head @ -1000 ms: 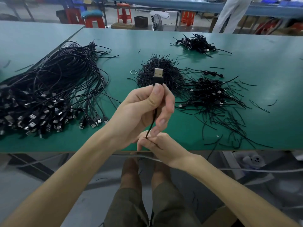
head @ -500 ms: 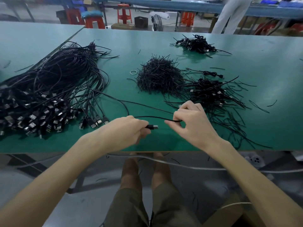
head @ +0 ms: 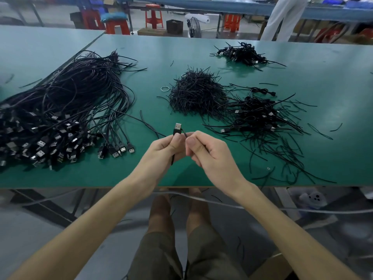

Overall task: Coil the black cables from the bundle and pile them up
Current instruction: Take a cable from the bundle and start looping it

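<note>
Head view, the only one I have. Low in the centre of the frame, just above the near edge of the green table [head: 333, 81], my two hands meet, fingertips almost touching. The left hand [head: 161, 150] pinches a black USB cable [head: 172, 159] just under its USB plug [head: 177, 128], which stands upright with its metal end up. The right hand [head: 210, 154] pinches the wire right beside the plug, where it bends over in a small first loop. The rest of the wire seems to trail away left across the table.

On the left lies the big bundle of uncoiled cables [head: 66, 110], plugs fanned toward me. At centre is a heap of short black ties [head: 197, 93], and right of it the pile of coiled cables [head: 256, 116]. A smaller pile [head: 240, 53] sits at upper right.

I judge this as the start of coiling one cable. Next, the right hand should draw wire in and lay even loops into the left hand's grip, keeping the plug pinned.
</note>
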